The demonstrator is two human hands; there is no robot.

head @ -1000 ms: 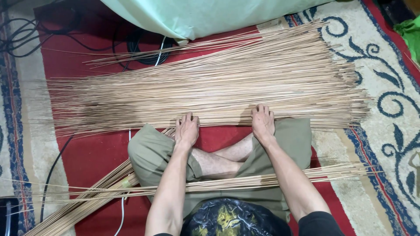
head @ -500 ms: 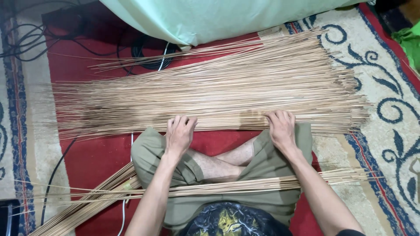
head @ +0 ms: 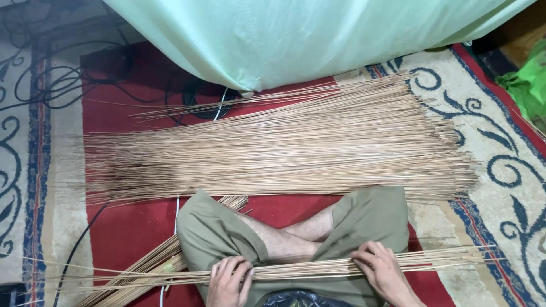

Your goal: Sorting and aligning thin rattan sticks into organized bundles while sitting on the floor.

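A: Item one, far left?

B: Dark cables (head: 54, 85) are lying coiled at the rug's (head: 512, 187) upper left corner. Below them, another bundle of sticks (head: 142, 267) is angling off toward the lower left edge.

A: Next, the left hand?

B: The left hand (head: 229, 280) is curling its fingers over the thin bundle of sticks (head: 307, 267), which is lying across the person's lap, gripping it near the left knee.

A: And the bundle's position?

B: It is stretching sideways over the crossed legs in olive shorts (head: 364, 219), its ends reaching out past both knees toward the rug's lower edge.

A: Middle of the rug?

B: The large spread of sticks (head: 284, 156) is lying flat just beyond the knees, running nearly from left border to right. A pale green cloth (head: 307, 34) is hanging over the top edge.

A: Right hand?

B: The right hand (head: 382, 272) is pressing down on the same thin bundle, fingers closing over it by the right knee.

A: Far right?

B: Something bright green (head: 529, 82) is sitting at the upper right corner.
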